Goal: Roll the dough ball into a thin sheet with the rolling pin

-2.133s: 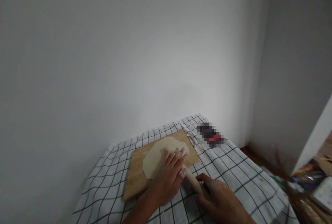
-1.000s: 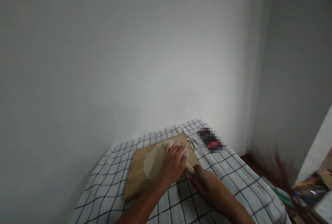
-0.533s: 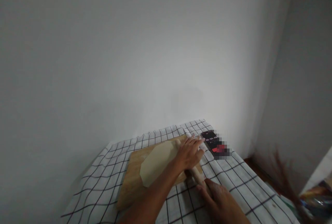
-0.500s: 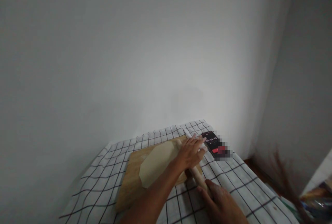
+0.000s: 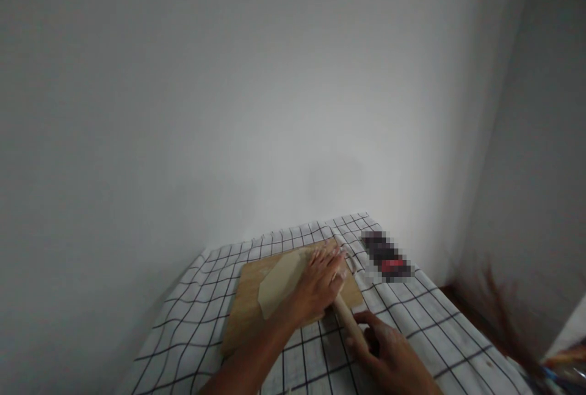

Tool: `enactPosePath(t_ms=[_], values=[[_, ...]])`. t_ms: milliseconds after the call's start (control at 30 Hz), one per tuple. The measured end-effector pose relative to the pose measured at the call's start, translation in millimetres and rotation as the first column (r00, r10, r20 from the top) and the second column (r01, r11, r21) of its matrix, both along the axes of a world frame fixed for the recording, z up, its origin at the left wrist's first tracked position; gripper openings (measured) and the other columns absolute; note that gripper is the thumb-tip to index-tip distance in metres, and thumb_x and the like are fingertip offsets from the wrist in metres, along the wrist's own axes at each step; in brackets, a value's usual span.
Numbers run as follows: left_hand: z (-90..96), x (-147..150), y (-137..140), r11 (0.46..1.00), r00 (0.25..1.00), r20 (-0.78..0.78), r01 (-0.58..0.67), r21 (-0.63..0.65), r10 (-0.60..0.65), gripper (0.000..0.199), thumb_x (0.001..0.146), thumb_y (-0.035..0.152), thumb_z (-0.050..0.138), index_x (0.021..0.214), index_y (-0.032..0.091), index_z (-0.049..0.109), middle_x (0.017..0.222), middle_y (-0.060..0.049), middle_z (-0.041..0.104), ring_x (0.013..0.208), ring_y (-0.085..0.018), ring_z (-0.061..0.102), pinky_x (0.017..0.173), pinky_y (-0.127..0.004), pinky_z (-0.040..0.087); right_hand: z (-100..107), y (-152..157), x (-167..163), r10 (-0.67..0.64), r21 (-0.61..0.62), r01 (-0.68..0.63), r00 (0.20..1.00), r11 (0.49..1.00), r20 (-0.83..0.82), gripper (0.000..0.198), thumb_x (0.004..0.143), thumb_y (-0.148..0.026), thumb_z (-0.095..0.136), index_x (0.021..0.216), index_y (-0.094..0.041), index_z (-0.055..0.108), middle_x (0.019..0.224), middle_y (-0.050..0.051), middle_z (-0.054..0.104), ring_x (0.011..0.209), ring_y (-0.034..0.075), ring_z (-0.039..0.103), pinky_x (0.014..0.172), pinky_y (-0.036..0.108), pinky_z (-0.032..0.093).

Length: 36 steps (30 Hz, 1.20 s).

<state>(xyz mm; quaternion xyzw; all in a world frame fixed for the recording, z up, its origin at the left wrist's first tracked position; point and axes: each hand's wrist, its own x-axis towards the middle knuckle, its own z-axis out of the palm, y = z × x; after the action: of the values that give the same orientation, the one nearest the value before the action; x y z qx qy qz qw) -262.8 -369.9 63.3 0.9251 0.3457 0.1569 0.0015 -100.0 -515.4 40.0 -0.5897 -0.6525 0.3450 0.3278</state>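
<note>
A wooden rolling pin (image 5: 348, 319) lies slantwise over the right part of a cutting board (image 5: 242, 315). On the board is a thin, pale sheet of dough (image 5: 279, 284), its right side hidden by my left hand (image 5: 319, 278). That hand rests palm down across the pin, fingers stretched forward. My right hand (image 5: 389, 349) is closed around the pin's near end, off the board's front right corner. The far end of the pin is covered by my left hand.
A white cloth with dark checks (image 5: 187, 322) covers the table. A phone (image 5: 384, 257), partly pixelated, lies to the right of the board. A plain wall (image 5: 274, 108) rises behind the table. Blurred objects (image 5: 565, 364) show at the lower right edge.
My left hand has moved left over the dough along with the far part of the rolling pin. The whole view has shifted slightly, so the board sits farther right.
</note>
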Motion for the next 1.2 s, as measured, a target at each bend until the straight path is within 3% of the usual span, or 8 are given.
enactPosePath(t_ms=[167,300,600,700,800,1000,1133,1200], values=[[-4.7,-46.1,-25.0,0.998,0.999,-0.026,-0.044,0.033,0.045,0.055,0.105,0.034,0.025,0.157,0.017,0.020,0.163,-0.008,0.019,0.152,-0.023,0.010,0.124,-0.050,0.018,-2.0,-6.9,-6.2,0.005,0.043,-0.011,0.992,0.999,0.128,0.035,0.088,-0.045,0.055,0.113,-0.024,0.065,0.070,-0.001,0.068,0.065,0.017,0.063,0.058,0.026,0.036],[-7.2,-49.2,-26.3,0.997,0.997,-0.001,-0.080,0.023,0.080,0.055,0.105,0.035,0.028,0.155,0.015,0.024,0.163,-0.009,0.021,0.151,-0.024,0.012,0.123,-0.050,0.020,-2.1,-10.6,-6.2,0.000,0.058,-0.007,0.993,0.998,0.118,0.040,0.091,-0.049,0.050,0.119,-0.023,0.064,0.072,0.000,0.069,0.068,0.018,0.063,0.059,0.026,0.038],[1.1,37.5,16.8,0.993,1.000,-0.010,-0.026,-0.117,0.025,0.059,0.102,0.054,0.029,0.154,0.028,0.030,0.160,-0.005,0.031,0.150,-0.024,0.019,0.123,-0.052,0.016,-9.9,-0.9,0.0,-0.050,-0.014,0.050,0.998,0.999,0.038,0.064,0.092,-0.057,0.045,0.138,-0.013,0.050,0.105,0.013,0.073,0.097,0.028,0.069,0.082,0.034,0.049],[-1.3,65.8,24.6,0.988,1.000,0.017,0.000,-0.156,0.003,0.063,0.100,0.060,0.026,0.155,0.029,0.028,0.159,-0.004,0.033,0.150,-0.027,0.018,0.121,-0.055,0.017,-14.9,12.6,2.0,-0.086,0.017,0.086,0.996,0.996,0.005,0.057,0.094,-0.054,0.043,0.131,-0.012,0.053,0.120,0.017,0.068,0.110,0.029,0.065,0.089,0.034,0.047],[1.5,77.0,22.9,0.984,0.999,0.034,-0.001,-0.179,0.008,0.061,0.100,0.059,0.025,0.154,0.031,0.029,0.158,-0.002,0.035,0.151,-0.028,0.017,0.120,-0.057,0.018,-20.2,21.5,3.8,-0.096,0.056,0.095,0.995,0.994,0.020,0.048,0.097,-0.050,0.035,0.120,-0.012,0.054,0.110,0.017,0.071,0.101,0.029,0.067,0.085,0.035,0.048],[12.3,46.4,-7.5,0.997,0.992,0.108,-0.066,-0.043,0.071,0.048,0.103,0.045,0.029,0.148,0.032,0.040,0.156,0.001,0.040,0.149,-0.026,0.022,0.121,-0.057,0.012,-15.7,19.6,1.0,-0.024,0.180,0.022,1.000,0.983,0.009,0.032,0.101,-0.045,0.033,0.112,-0.020,0.050,0.101,0.009,0.072,0.093,0.023,0.068,0.078,0.029,0.046],[-3.1,6.3,-19.3,0.951,0.939,0.170,-0.307,0.029,0.297,0.044,0.101,0.036,0.033,0.142,0.026,0.048,0.152,-0.006,0.045,0.147,-0.029,0.027,0.120,-0.063,0.009,-7.5,27.1,-13.6,-0.050,0.172,0.018,0.981,0.985,0.186,0.022,0.100,-0.040,0.040,0.104,-0.021,0.051,0.089,0.006,0.072,0.085,0.022,0.070,0.068,0.027,0.043],[-12.7,-7.5,-16.2,0.950,0.942,0.145,-0.309,0.033,0.302,0.044,0.100,0.031,0.035,0.141,0.022,0.049,0.154,-0.008,0.043,0.147,-0.030,0.026,0.119,-0.063,0.010,-6.8,32.5,-20.3,-0.101,0.154,0.057,0.951,0.986,0.292,0.024,0.100,-0.041,0.041,0.103,-0.021,0.055,0.088,0.007,0.072,0.085,0.024,0.071,0.066,0.028,0.042]])
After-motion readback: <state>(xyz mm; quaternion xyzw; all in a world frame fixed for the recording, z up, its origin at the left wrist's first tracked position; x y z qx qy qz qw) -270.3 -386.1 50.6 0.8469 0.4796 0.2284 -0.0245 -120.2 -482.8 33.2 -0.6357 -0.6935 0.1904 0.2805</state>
